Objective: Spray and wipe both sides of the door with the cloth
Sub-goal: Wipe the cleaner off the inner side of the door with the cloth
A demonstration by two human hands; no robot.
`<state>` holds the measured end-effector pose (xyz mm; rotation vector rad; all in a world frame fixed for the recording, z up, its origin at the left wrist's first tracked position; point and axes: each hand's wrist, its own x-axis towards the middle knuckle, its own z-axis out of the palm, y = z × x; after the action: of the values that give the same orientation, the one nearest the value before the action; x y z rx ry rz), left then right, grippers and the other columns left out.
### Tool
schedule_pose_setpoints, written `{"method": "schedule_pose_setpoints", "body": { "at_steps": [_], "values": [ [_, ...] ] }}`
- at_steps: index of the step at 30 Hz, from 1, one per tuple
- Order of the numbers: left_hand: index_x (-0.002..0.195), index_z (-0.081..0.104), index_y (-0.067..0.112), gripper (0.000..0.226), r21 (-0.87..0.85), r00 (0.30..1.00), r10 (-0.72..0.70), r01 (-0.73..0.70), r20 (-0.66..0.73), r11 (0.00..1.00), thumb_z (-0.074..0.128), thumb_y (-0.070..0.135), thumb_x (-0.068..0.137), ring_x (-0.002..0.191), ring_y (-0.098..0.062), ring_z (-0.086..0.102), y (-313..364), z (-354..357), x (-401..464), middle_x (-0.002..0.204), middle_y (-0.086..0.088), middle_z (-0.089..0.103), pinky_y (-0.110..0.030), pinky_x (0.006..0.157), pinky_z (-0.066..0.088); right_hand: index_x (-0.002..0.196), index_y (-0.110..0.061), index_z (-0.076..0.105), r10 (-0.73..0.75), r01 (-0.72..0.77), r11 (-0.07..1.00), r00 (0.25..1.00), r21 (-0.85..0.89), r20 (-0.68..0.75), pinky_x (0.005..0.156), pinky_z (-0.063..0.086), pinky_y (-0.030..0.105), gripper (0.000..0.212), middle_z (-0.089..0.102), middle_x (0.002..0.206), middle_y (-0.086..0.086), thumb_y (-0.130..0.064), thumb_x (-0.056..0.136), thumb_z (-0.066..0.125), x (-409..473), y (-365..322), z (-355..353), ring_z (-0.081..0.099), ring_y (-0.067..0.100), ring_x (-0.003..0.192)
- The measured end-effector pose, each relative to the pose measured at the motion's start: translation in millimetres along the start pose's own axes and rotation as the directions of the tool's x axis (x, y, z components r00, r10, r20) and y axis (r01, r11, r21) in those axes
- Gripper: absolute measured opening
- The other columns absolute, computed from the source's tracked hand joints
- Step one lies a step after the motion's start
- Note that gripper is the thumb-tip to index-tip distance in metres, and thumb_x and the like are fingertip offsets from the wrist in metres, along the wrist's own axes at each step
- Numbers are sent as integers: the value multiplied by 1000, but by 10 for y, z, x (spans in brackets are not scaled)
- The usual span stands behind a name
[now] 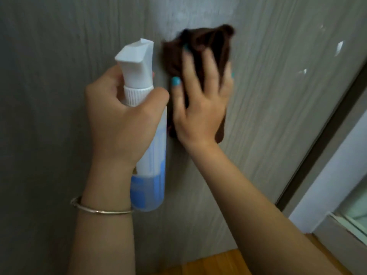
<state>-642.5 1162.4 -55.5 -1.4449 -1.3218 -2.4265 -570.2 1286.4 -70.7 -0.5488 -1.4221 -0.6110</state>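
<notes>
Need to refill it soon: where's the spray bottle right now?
Head view, left of centre: the left hand grips the bottle upright before the door, beside the cloth.

door (268, 108): grey, vertical wood-grain streaks
cloth (206, 40): dark brown — plain
spray bottle (151, 165): white head, clear body, blue label
fingernails (176, 81): turquoise
bangle (99, 210): silver
floor (208, 263): orange-brown wood

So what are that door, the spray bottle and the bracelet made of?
The door looks like grey wood-grain laminate, matte, with printed-looking vertical streaks. The spray bottle seems translucent plastic, liquid showing through, with an opaque white head. The bracelet looks like polished metal; it glints.
</notes>
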Motion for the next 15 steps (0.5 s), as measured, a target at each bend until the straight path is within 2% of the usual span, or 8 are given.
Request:
{"method": "schedule_pose_setpoints", "body": {
  "at_steps": [2, 4, 7, 10, 13, 15],
  "values": [
    [82, 62, -2, 18, 27, 1000, -3, 3, 27, 1000, 63, 11, 70, 58, 2, 47, -1, -8, -14, 63, 10, 54, -17, 52, 39, 124, -13, 69, -132, 129, 991, 989, 43, 66, 103, 38, 57, 34, 61, 132, 16, -26, 95, 54, -96, -94, -33, 48, 48, 125],
    [79, 60, -1, 16, 34, 999, -9, 7, 48, 999, 63, 11, 69, 54, 2, 46, 12, 15, -42, 58, 12, 52, -17, 50, 38, 124, -18, 69, -175, 174, 985, 980, 15, 97, 106, 37, 55, 36, 62, 133, 12, -31, 100, 45, -111, -69, -44, 47, 44, 127],
    [81, 61, 0, 18, 41, 997, 5, -8, 78, 999, 63, 14, 69, 56, 0, 46, 102, 122, -61, 61, 7, 54, -21, 50, 39, 124, -24, 69, -146, 152, 987, 983, -47, 112, 108, 34, 57, 42, 62, 134, 7, -39, 102, 36, -44, 19, -79, 47, 39, 129],
    [81, 62, 0, 20, 33, 997, 16, -19, 74, 999, 62, 15, 69, 57, -1, 47, 197, 285, -116, 62, -1, 57, -23, 51, 39, 126, -27, 67, -87, 93, 995, 990, -46, 109, 106, 33, 64, 36, 60, 137, 7, -38, 99, 46, -23, 178, -149, 45, 39, 131],
    [71, 54, 11, 9, 57, 997, -7, 3, 76, 998, 61, 15, 68, 51, 1, 46, 290, 557, -226, 55, 9, 53, -12, 46, 34, 128, -28, 65, -34, 39, 998, 993, -45, 115, 103, 34, 66, 36, 58, 139, 9, -35, 95, 52, 31, 550, -260, 43, 41, 132],
    [68, 51, 17, 11, 78, 998, -15, 11, 56, 997, 61, 15, 69, 49, 2, 47, 329, 766, -290, 54, 15, 54, -9, 45, 34, 128, -27, 66, -46, 49, 999, 992, -16, 117, 103, 35, 65, 35, 58, 138, 10, -33, 96, 54, 82, 825, -344, 43, 42, 131]
  ]
}}
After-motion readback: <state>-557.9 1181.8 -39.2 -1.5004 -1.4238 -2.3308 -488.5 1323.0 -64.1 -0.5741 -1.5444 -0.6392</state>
